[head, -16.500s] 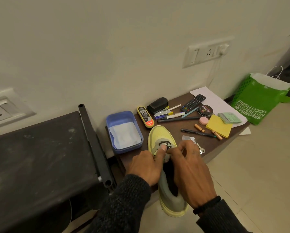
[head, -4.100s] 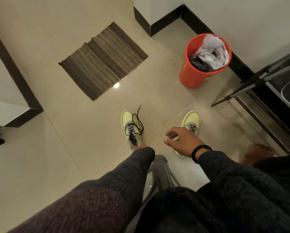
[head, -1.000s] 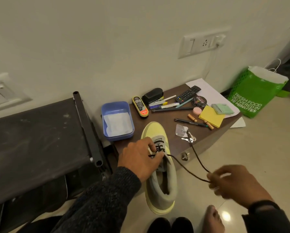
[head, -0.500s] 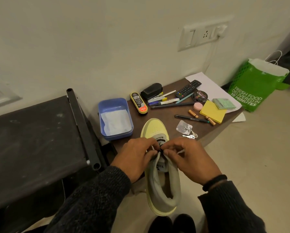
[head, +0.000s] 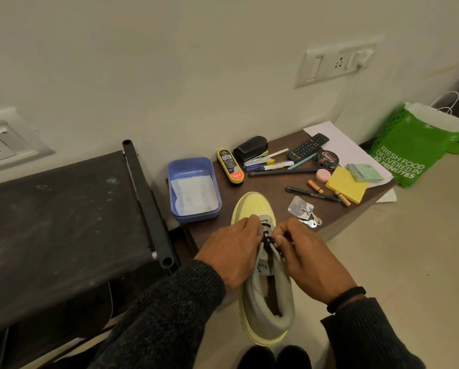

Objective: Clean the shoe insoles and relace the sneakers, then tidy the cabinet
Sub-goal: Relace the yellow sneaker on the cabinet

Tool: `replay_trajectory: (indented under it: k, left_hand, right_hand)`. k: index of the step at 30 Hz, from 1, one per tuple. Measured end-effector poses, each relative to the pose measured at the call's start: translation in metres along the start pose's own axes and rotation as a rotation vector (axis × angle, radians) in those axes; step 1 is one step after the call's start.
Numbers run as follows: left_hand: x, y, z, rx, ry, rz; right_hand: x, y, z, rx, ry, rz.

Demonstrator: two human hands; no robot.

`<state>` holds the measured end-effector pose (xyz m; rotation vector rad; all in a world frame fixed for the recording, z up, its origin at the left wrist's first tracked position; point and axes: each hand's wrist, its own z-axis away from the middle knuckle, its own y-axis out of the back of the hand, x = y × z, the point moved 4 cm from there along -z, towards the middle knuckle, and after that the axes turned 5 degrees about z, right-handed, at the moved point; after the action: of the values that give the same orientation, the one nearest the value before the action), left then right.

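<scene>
Sneaker (head: 266, 294): toe on worktop (head: 276, 187) edge, heel overhanging toward wearer; long axis straight away. Left hand (head: 229, 253) and right hand (head: 307, 258) flanking tongue, equally near, fingers pinching black lace (head: 267, 237) at midline.

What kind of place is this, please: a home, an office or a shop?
Most likely a room at home. A low wooden table stands against a plain wall, bearing a TV remote, shoe polish tin and keys; a grocery delivery bag sits on the tiled floor.
</scene>
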<state>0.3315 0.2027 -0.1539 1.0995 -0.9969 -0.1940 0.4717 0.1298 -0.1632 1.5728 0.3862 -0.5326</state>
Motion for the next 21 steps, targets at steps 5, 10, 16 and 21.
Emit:
replay_trajectory:
  k: [5,10,16,21]
  left_hand:
    - [-0.005,0.002,-0.001,-0.014,0.034,0.013]
    - [-0.010,0.005,-0.005,0.051,0.069,0.114]
    - [-0.008,0.002,-0.008,0.081,0.032,0.091]
    - [-0.006,0.002,-0.012,0.110,0.001,0.061]
  right_hand:
    - [0.008,0.005,-0.004,-0.002,-0.080,-0.108]
    - [0.003,0.003,-0.011,0.005,-0.032,-0.005]
    - [-0.001,-0.001,-0.015,0.041,-0.028,0.025]
    - [0.001,-0.002,-0.011,0.050,-0.051,0.000]
